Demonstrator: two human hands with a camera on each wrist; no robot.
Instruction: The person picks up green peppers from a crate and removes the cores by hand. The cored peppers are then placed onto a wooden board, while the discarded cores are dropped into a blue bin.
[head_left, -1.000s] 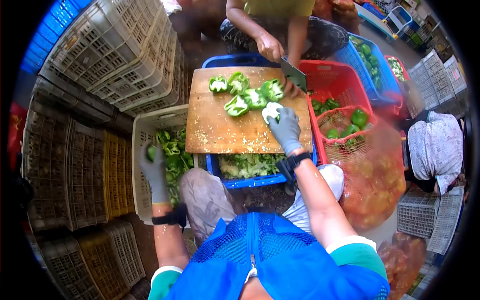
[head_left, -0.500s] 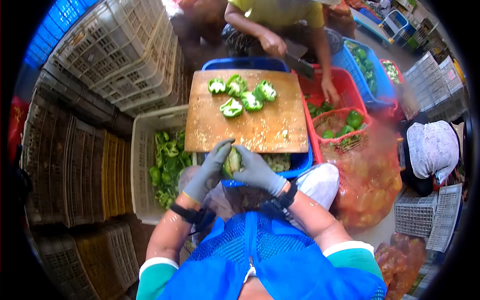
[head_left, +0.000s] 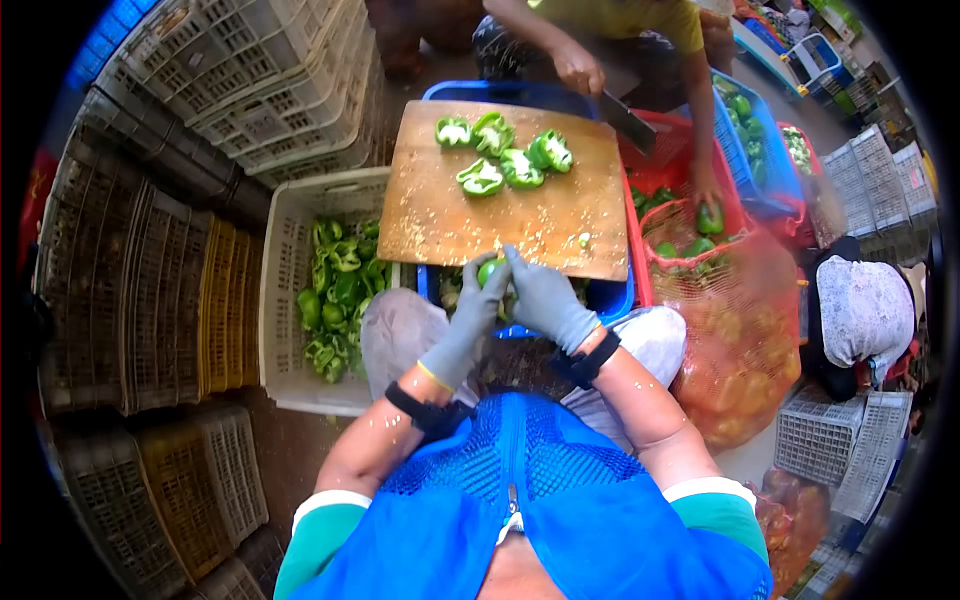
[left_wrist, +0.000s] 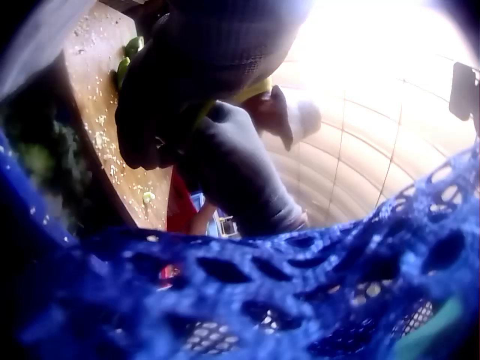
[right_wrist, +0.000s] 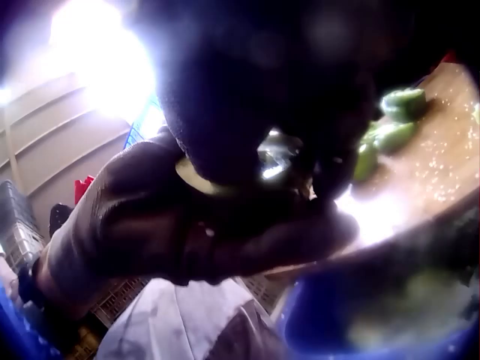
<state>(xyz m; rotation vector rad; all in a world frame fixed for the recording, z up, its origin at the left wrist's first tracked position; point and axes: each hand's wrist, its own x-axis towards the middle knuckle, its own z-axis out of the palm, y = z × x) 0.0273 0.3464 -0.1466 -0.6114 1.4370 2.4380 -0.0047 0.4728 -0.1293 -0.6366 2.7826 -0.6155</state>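
Observation:
A green bell pepper piece (head_left: 489, 271) is between my two grey-gloved hands, just past the near edge of the wooden board (head_left: 420, 225). My left hand (head_left: 478, 310) grips it from the left. From the right, my right hand (head_left: 545, 300) holds it too, its fingers meeting the left ones. In the right wrist view a pale green rim (right_wrist: 196, 180) shows among the dark gloves; most of the piece is hidden. Several cut pepper halves (head_left: 521, 170) lie at the board's far side, with seeds scattered over the wood. Under the board is a blue crate (head_left: 622, 298) containing pale trimmings.
A whitish crate (head_left: 275, 250) of cut peppers stands left, beside tall crate stacks (head_left: 90, 290). Opposite, another person's hand (head_left: 580, 70) holds a cleaver (head_left: 630, 125); their other hand touches a pepper (head_left: 710, 218) by the red crate (head_left: 700, 150). A red mesh sack (head_left: 735, 370) stands right.
My right hand took a pepper half off the board, and my left came from the whitish crate to meet it. The other person's cleaver left the board; their free hand reached into the red crate.

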